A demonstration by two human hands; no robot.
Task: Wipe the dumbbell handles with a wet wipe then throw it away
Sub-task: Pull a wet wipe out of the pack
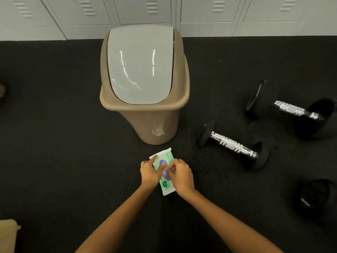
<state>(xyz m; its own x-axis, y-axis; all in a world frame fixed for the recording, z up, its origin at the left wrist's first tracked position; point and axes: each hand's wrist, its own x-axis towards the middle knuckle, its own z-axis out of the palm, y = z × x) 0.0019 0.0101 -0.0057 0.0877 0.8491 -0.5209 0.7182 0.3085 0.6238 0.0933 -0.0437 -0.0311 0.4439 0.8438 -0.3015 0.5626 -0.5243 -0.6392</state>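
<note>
A green and white pack of wet wipes lies on the black floor in front of a tan bin with a white swing lid. My left hand rests on the pack's left side with its fingers laid across the top. My right hand pinches at the pack's label flap with curled fingers. To the right lie two black dumbbells with chrome handles, a small dumbbell nearby and a large dumbbell farther off.
White lockers line the back wall. A black round weight sits at the right edge. A pale object shows at the bottom left corner. Open black floor stretches to the left of the bin.
</note>
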